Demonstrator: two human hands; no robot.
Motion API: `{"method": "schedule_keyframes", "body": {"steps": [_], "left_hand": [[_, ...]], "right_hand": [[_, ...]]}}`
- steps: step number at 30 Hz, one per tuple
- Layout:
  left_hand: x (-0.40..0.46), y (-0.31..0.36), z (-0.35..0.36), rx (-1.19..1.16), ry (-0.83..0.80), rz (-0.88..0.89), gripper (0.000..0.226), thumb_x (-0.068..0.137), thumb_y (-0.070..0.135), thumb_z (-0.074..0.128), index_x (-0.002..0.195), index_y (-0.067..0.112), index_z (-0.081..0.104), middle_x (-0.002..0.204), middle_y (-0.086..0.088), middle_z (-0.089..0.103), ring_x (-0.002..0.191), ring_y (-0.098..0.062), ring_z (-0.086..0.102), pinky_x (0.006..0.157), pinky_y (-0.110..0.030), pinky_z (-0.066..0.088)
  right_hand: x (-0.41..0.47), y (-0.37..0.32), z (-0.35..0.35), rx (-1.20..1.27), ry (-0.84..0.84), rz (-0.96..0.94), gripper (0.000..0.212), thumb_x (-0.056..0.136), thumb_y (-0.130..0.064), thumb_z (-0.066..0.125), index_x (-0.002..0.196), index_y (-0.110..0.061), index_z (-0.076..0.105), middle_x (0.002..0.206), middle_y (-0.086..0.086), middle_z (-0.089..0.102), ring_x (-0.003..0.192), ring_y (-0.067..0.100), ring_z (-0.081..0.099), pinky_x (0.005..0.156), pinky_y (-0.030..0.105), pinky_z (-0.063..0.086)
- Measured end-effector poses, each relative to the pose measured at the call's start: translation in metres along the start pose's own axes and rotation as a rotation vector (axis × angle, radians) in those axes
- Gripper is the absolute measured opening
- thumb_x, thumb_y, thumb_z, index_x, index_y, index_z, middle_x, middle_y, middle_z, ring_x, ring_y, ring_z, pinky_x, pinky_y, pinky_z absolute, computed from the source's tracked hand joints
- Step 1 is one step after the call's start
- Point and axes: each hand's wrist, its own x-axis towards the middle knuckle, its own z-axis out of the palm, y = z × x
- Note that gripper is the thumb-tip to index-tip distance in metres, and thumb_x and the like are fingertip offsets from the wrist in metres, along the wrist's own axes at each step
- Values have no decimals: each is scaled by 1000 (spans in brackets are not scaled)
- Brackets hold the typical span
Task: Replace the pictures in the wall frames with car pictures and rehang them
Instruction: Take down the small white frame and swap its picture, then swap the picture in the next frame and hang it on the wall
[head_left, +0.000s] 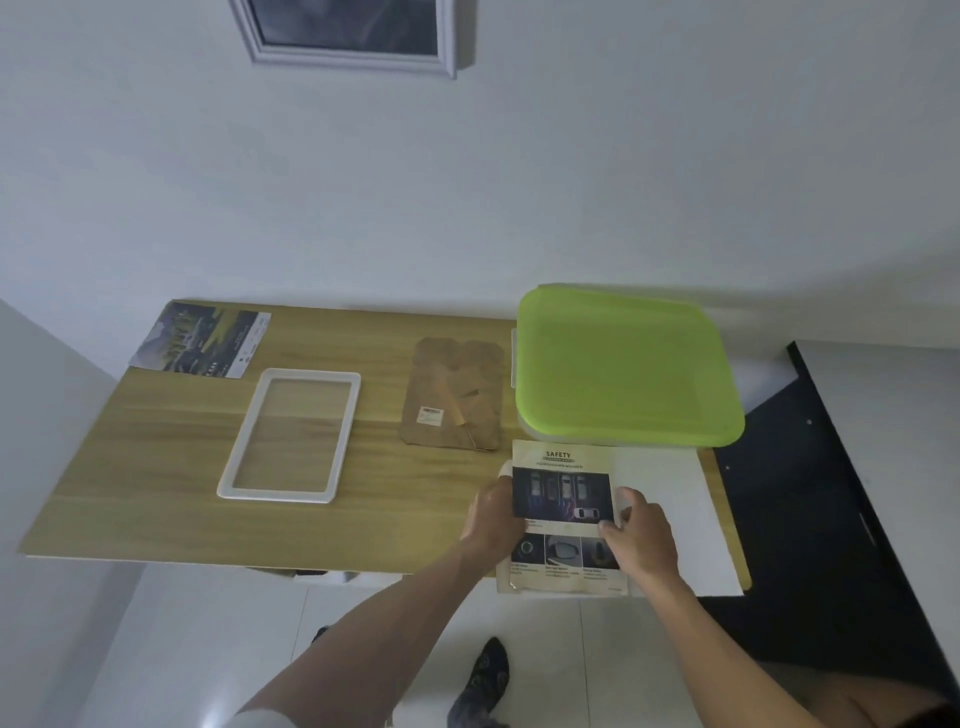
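Observation:
A car brochure page (563, 512) headed SAFETY lies at the front right of the wooden table (156, 467). My left hand (493, 514) grips its left edge and my right hand (641, 535) grips its right edge. An empty white frame (291, 434) lies flat on the table to the left, with its brown backing board (454, 395) beside it in the middle. Another car brochure (202, 340) rests at the table's back left corner. A grey framed picture (348, 31) hangs on the wall above.
A box with a green lid (623, 364) stands at the back right of the table. White paper (670, 509) lies under the brochure page. A black cabinet (831, 509) stands to the right. My socked foot (483, 675) is on the white floor.

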Motion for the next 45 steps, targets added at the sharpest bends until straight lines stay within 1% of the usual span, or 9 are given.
{"method": "schedule_keyframes", "body": {"steps": [4,10,17,24,28,30,34,39,45], "left_hand": [[-7,0,10,251,-17,108,45,86,6,61,128,15,48,120,-7,50,98,-31,61,80,-38,55],[-4,0,10,334,-53,88,28,84,7,62,111,9,57,117,-8,44,92,-32,60,77,-42,55],[-1,-18,-19,303,37,146,41,91,30,60,130,18,53,118,-2,48,95,-27,60,80,-41,54],[5,-60,-99,234,250,141,45,91,34,59,133,18,54,126,1,53,104,-25,62,82,-41,54],[11,-88,-159,216,328,130,44,92,34,59,133,18,56,127,0,55,104,-25,62,82,-38,53],[16,-103,-192,205,353,112,44,92,32,60,133,17,55,125,-1,55,101,-25,62,81,-37,52],[30,-139,-258,220,393,90,45,92,30,59,135,16,54,127,-2,54,103,-24,62,84,-35,51],[51,-183,-339,294,431,61,45,93,33,57,135,17,53,125,-3,53,108,-26,59,82,-38,50],[75,-236,-418,401,444,34,40,91,25,60,128,12,56,133,-5,51,121,-27,51,93,-38,45]], "right_hand": [[-5,2,10,-94,30,-43,52,93,-29,63,141,-25,44,122,7,48,108,23,55,81,34,52],[-3,3,11,-175,64,-76,50,92,-28,64,139,-22,47,124,7,46,112,23,52,76,32,52],[-10,-30,34,-159,230,-389,42,80,-20,76,120,-12,65,111,10,58,98,28,60,71,37,57],[-6,-121,65,-148,169,-570,42,87,-29,69,124,-13,62,115,7,59,101,24,61,80,36,55],[-3,-182,87,-128,130,-607,37,88,-30,66,121,-14,60,112,6,58,98,24,61,74,30,52],[-1,-214,101,-133,120,-627,38,89,-30,66,123,-15,60,113,6,58,99,25,61,77,30,51],[-1,-281,129,-149,53,-636,47,93,-36,61,136,-21,52,127,5,54,112,23,57,86,34,53],[8,-366,170,-212,-25,-658,50,94,-38,58,140,-20,49,138,4,51,126,24,50,103,34,44],[10,-456,223,-255,-120,-736,52,96,-33,59,144,-16,45,149,3,43,138,22,41,112,32,36]]}}
